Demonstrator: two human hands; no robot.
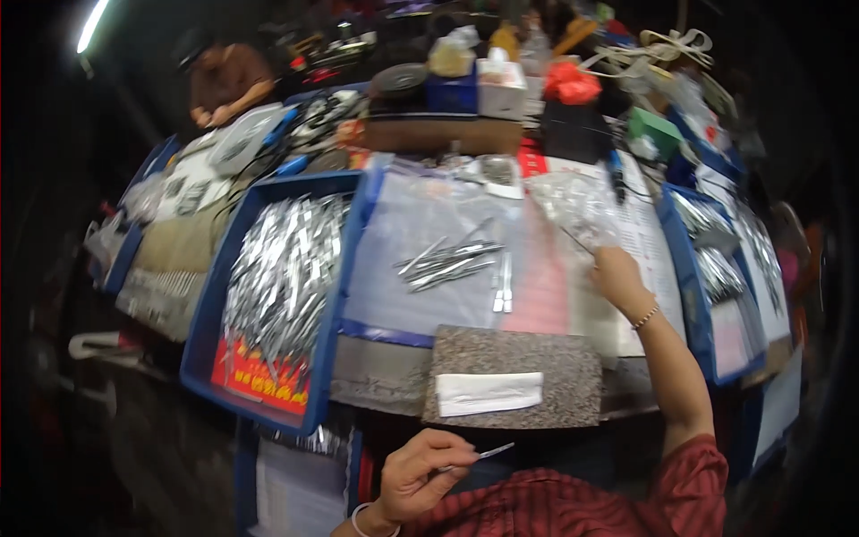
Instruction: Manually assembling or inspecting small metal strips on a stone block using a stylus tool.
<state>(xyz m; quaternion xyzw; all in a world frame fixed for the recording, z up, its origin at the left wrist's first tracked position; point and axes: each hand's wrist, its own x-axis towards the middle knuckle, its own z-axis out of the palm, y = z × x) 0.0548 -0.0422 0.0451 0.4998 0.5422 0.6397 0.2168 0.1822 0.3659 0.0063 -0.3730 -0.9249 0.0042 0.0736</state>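
Note:
My left hand [420, 474] is closed on a slim shiny metal strip [497, 449], held just in front of the speckled stone slab [514, 345]. Farther right, my right hand [619, 276] has its fingers closed round a thin dark stick-like piece [577, 240], too blurred to name surely. This piece points toward a crumpled clear plastic bag [573, 201] beyond the hand. A folded white paper or cloth pad [489, 394] lies on the slab. Behind the slab, a loose pile of metal strips [452, 262] rests on a clear plastic sheet [403, 304], with a few lying apart at its right.
To the left stands a blue tray [204, 331] heaped with metal strips [286, 259]. Another blue tray [747, 362] with bagged metal pieces is at the right. A brown box [443, 136] and various items line the back. A person [228, 76] sits at the far left.

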